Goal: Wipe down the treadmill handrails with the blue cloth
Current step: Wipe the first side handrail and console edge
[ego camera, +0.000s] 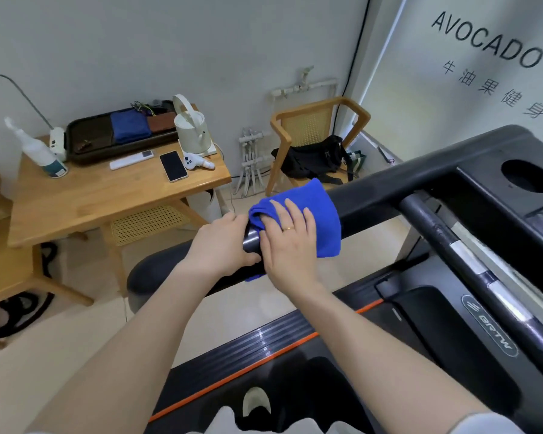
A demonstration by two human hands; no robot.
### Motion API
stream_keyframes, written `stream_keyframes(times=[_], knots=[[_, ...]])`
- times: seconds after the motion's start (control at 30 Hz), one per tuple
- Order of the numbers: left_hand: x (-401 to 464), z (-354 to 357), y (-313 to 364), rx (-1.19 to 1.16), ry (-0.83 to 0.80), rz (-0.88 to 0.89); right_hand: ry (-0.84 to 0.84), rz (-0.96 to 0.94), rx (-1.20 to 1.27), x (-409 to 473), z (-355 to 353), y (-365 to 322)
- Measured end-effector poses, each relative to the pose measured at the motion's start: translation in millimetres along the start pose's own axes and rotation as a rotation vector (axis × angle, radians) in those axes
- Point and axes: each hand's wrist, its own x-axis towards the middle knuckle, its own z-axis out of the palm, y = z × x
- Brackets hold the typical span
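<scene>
Left hand [223, 242] curled gripping, right hand [290, 238] pressing flat

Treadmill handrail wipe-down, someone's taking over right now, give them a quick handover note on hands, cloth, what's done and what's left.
Left hand grips the left handrail just behind the cloth.
Right hand presses the blue cloth flat on that rail, fingers straight; the cloth is draped over the bar.
Done: wiping of the left rail is under way; how much is clean cannot be told.
Left: finish this rail, then wipe the other handrail, which is out of view.
</scene>
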Motion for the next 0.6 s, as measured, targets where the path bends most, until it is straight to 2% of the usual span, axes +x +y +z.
stream_keyframes(times=[0.13, 0.2, 0.27, 0.33, 0.43, 0.5, 0.6], knots=[[5.1, -5.6, 3.6, -0.031, -0.069, -0.035, -0.021, -0.241, -0.027, 11.8, -5.6, 26.1], [8.0, -10.6, 6.7, -0.049, -0.101, -0.068, -0.050, -0.267, -0.025, 30.6, -17.4, 49.3], [10.3, -13.6, 12.8, -0.068, -0.137, -0.119, -0.109, -0.219, -0.016, 52.3, -31.9, 67.4], [17.2, -18.5, 23.4, -0.150, -0.158, -0.184, -0.293, -0.165, -0.006, 77.4, -41.7, 91.5], [34.0, -22.9, 47.9, -0.299, -0.027, -0.187, -0.552, -0.038, -0.024, 109.7, -53.9, 142.5], [48.8, -21.0, 67.4, -0.287, 0.028, -0.120, -0.575, 0.025, -0.042, 124.6, -59.4, 171.6], [69.7, -15.7, 91.9, -0.241, -0.039, -0.049, -0.663, 0.101, -0.086, 139.2, -54.4, 187.1]])
